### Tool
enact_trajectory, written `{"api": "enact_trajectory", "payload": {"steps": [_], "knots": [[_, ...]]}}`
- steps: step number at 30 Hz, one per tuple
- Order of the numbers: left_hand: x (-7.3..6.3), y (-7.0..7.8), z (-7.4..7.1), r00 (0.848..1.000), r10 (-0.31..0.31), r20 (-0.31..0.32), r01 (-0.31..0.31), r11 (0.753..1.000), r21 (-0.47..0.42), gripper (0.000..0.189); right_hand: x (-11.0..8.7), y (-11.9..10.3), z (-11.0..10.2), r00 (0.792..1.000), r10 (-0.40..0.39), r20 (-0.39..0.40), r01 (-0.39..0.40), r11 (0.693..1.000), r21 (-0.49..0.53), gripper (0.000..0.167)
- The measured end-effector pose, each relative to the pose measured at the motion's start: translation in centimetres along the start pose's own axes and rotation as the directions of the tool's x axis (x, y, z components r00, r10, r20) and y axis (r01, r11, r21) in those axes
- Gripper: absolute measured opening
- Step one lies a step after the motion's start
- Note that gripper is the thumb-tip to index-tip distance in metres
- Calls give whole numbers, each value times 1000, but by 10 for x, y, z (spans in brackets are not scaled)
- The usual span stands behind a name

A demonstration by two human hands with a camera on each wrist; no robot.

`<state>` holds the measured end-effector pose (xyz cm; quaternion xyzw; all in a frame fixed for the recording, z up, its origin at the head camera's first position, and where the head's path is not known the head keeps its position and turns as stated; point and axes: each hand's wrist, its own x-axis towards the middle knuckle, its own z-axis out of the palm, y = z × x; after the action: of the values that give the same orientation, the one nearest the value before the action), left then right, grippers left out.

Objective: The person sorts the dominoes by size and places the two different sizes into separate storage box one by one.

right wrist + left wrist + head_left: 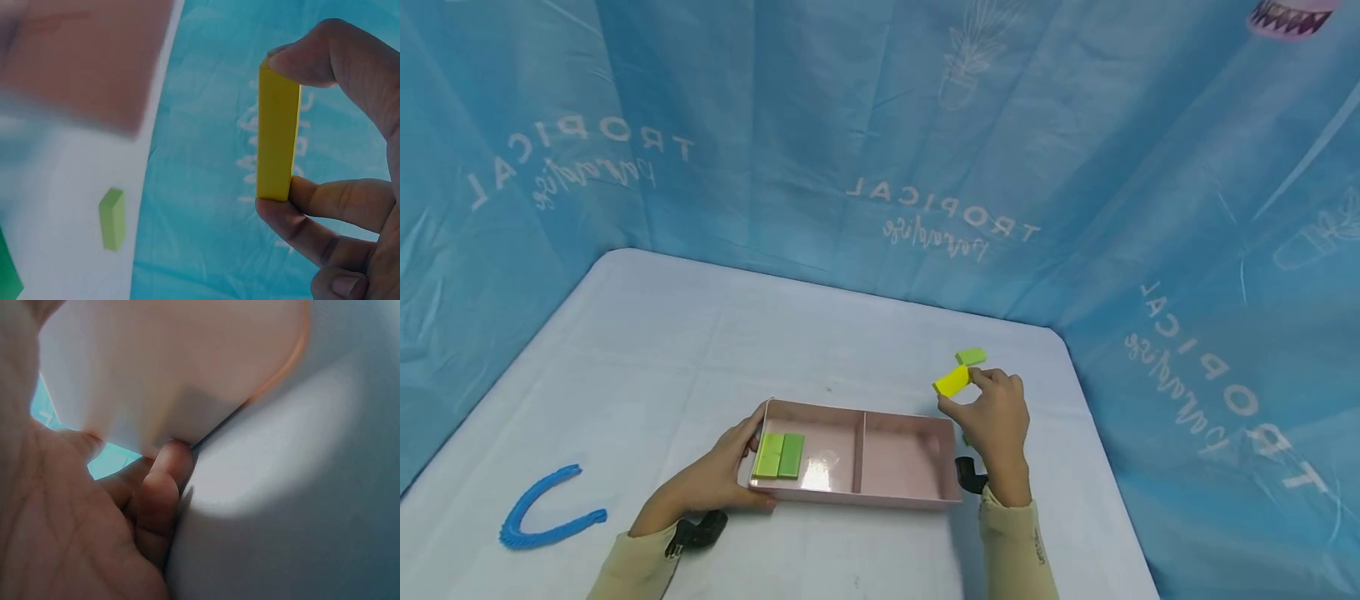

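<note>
A pink box [901, 498] with two compartments is held at its left end by my left hand [718, 479], thumb along the near side and fingers round the far corner. In its left compartment lie a yellow-green block [768, 455] and a green block [791, 456], side by side. My right hand [996, 417] pinches a yellow block [276, 134] by its two ends, beyond the box's right end. Past that hand, a light green block [972, 357] lies on the table. Another green block [7, 269] is mostly hidden behind the right wrist in the head view.
A blue ridged strip [520, 517], bent into a U, lies at the table's left. The white table [700, 333] is bordered by blue printed curtains [820, 150] at the back and sides. Black wrist mounts [700, 531] sit on both forearms.
</note>
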<state>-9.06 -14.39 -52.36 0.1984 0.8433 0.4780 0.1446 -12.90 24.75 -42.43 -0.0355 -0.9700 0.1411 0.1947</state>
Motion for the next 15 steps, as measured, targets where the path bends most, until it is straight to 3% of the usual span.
{"api": "enact_trajectory", "payload": {"steps": [8, 15], "knots": [[2, -1, 1, 1000, 0, -6, 0, 1000, -4, 141, -5, -17, -6, 992, -130, -4, 130, 991, 17, 63], [3, -1, 0, 1000, 5, 1, -5, 1000, -20, 141, -10, -35, -6, 957, -289, -2, 289, 957, -8, 62]]}}
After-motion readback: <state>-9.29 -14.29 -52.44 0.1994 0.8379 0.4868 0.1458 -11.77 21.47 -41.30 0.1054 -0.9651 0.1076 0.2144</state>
